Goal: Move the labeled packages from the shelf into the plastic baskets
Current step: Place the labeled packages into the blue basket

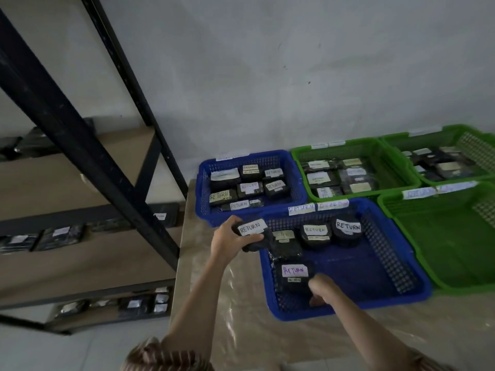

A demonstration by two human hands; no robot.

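Note:
My left hand (pixel 231 241) grips a black package with a white RETURN label (pixel 253 231), held over the left rim of the near blue basket (pixel 375 301). My right hand (pixel 322 289) is inside that basket, fingers closed on the lower corner of another black RETURN package (pixel 294 274) that lies on the basket floor. Three more labeled packages (pixel 316 232) sit along the basket's far side. More dark packages lie on the lower boards of the black metal shelf (pixel 61 236) at the left.
A far blue basket (pixel 203 207) and two far green baskets (pixel 302 162) hold several labeled packages. A near green basket (pixel 442 236) at the right shows no packages. All stand on a low table under clear plastic (pixel 227 303). The shelf post (pixel 107 170) crosses the left side.

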